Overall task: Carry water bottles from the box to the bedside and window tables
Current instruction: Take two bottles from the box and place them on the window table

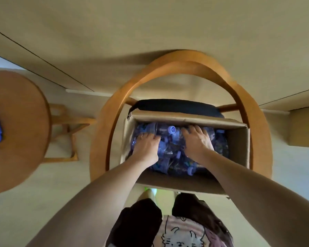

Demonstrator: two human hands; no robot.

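Water bottles (169,148) fill the box (237,139) beneath the spread left hand (146,146) and right hand (197,139).

Dim warm indoor light, soft overall blur, strong wide-angle bending at edges, box (237,139) contents perhaps slightly smeared

Both hands, left hand (146,144) and right hand (197,140), reach into the box (238,138), seemingly gripping water bottles (169,148).
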